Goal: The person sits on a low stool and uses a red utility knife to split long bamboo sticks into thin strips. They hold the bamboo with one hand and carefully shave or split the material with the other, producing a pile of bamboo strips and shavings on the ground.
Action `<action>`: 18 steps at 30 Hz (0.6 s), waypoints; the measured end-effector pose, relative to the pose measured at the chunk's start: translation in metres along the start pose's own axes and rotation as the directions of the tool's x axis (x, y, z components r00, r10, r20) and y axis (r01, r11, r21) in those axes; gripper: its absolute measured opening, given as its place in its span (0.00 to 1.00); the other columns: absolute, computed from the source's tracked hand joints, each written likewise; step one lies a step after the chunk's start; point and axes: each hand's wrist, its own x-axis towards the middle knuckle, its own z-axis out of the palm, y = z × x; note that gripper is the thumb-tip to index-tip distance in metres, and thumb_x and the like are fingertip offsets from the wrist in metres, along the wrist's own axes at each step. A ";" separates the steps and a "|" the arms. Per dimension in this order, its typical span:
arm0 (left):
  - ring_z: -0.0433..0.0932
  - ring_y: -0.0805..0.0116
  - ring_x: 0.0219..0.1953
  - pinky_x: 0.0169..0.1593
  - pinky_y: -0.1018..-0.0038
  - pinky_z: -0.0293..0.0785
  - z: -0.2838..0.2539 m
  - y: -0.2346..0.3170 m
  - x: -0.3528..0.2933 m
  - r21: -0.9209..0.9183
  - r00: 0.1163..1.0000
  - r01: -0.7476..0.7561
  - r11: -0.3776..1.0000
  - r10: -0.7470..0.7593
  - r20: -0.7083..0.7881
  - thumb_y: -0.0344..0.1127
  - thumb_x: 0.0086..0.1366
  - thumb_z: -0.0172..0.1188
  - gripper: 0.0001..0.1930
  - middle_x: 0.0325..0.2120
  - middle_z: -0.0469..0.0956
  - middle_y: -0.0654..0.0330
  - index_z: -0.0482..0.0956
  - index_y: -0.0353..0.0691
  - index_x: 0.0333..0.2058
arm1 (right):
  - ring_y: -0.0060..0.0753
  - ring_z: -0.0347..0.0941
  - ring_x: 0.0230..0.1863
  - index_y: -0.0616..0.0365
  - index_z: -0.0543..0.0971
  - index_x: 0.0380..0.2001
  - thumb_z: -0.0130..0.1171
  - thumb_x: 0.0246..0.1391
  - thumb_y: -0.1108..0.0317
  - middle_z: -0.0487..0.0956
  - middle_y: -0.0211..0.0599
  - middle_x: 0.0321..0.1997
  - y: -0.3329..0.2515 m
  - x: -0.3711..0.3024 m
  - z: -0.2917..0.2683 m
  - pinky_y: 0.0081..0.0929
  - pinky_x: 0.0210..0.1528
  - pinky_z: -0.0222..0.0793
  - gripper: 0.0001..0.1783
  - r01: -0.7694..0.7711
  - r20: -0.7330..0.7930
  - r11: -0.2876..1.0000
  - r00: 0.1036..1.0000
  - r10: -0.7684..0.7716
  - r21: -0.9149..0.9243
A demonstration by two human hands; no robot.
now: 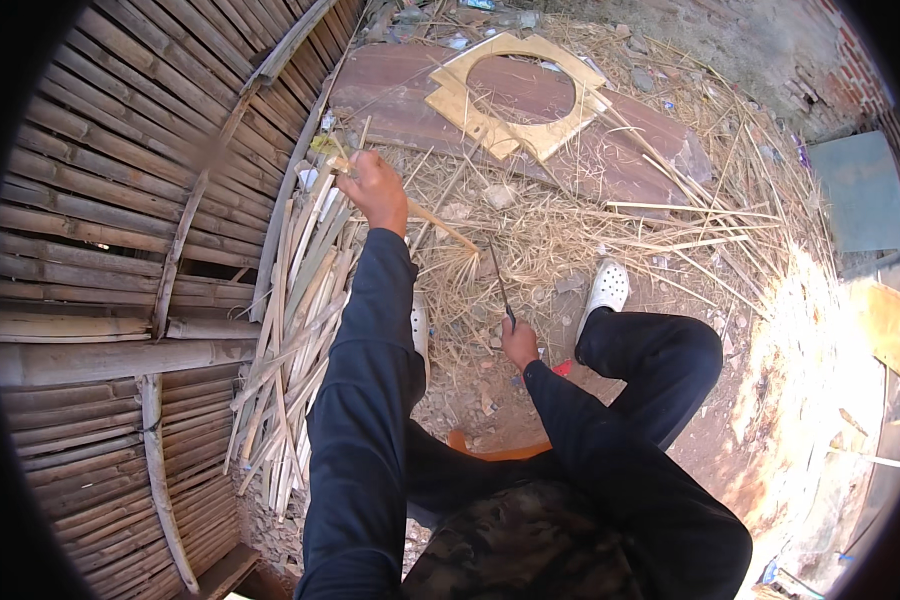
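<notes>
Pale bamboo strip (442, 226) sits out front above the littered ground, slanting down rightward from the left hand (374, 190), whose grip is wrapped around its upper end. Right hand (520, 342) grips a thin dark blade (499, 275), tip near the strip's lower end; can't tell if they touch. Handling, as judged: left grip firm, fingers well clear of the edge, strokes angled away from the knees. Loose strips (305, 290) pile beside the left sleeve. Hard to make out: left fingertips hidden, blade's edge side too thin to tell, tool handle mostly covered. Left shoe (418, 325) is partly behind the sleeve, orange seat (500, 453) mostly under the legs; glare washes out the right side.
</notes>
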 end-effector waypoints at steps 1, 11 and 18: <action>0.68 0.50 0.40 0.42 0.62 0.67 0.000 -0.001 0.001 0.011 1.000 -0.004 1.000 0.004 0.002 0.22 0.56 0.60 0.07 0.39 0.70 0.46 0.75 0.36 0.34 | 0.56 0.76 0.32 0.65 0.74 0.28 0.47 0.62 0.54 0.76 0.56 0.24 -0.014 -0.003 -0.002 0.45 0.35 0.69 0.22 0.084 -0.073 0.995 0.994 -0.080 0.053; 0.68 0.63 0.30 0.36 0.66 0.65 0.050 0.093 -0.036 0.024 0.987 0.099 0.995 -0.095 -0.131 0.43 0.67 0.48 0.18 0.22 0.65 0.58 0.73 0.31 0.29 | 0.63 0.75 0.35 0.66 0.75 0.28 0.46 0.61 0.50 0.76 0.61 0.28 0.027 0.011 0.009 0.51 0.38 0.66 0.26 -0.146 0.092 0.980 0.987 0.135 0.134; 0.60 0.76 0.21 0.28 0.74 0.63 0.054 0.119 -0.056 -0.188 0.996 0.049 0.981 -0.034 0.083 0.63 0.70 0.35 0.31 0.18 0.58 0.68 0.64 0.38 0.24 | 0.44 0.68 0.23 0.65 0.72 0.27 0.46 0.63 0.53 0.71 0.45 0.19 -0.059 -0.004 -0.040 0.39 0.30 0.63 0.23 0.116 -0.258 0.930 0.966 -0.023 0.350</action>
